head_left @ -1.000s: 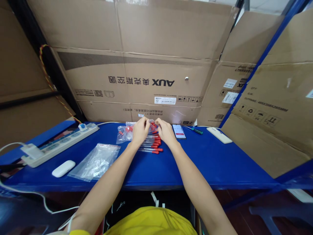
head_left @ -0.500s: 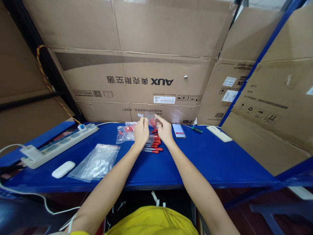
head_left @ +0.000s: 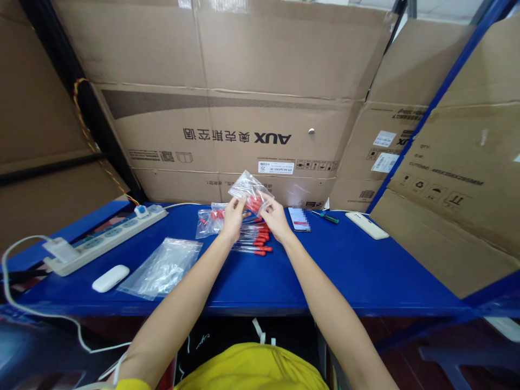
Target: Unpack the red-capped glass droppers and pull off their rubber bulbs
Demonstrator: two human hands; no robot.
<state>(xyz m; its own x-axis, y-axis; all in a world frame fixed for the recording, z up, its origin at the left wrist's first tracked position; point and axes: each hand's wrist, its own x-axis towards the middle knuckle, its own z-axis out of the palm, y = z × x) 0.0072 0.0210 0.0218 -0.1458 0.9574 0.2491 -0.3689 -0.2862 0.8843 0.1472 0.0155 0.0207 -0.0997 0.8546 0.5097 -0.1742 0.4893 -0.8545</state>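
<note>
My left hand [head_left: 233, 218] and my right hand [head_left: 275, 218] together hold up a small clear plastic bag [head_left: 248, 189] with red-capped pieces inside, just above the blue table [head_left: 349, 265]. Each hand pinches a lower corner of the bag. Under the hands lies a row of clear tubes with red caps [head_left: 255, 241]. A second small bag with red pieces [head_left: 209, 219] lies to the left of my left hand.
A larger clear bag [head_left: 162, 267], a white case [head_left: 110, 278] and a white power strip [head_left: 101, 238] lie at the left. A phone [head_left: 301, 218], a green screwdriver [head_left: 327, 216] and a white remote-like bar [head_left: 366, 224] lie at the right. Cardboard boxes [head_left: 244, 108] wall the back and right.
Both hands have lifted the small bag from table level up in front of the cardboard box; the bag now stands clear above the tubes.
</note>
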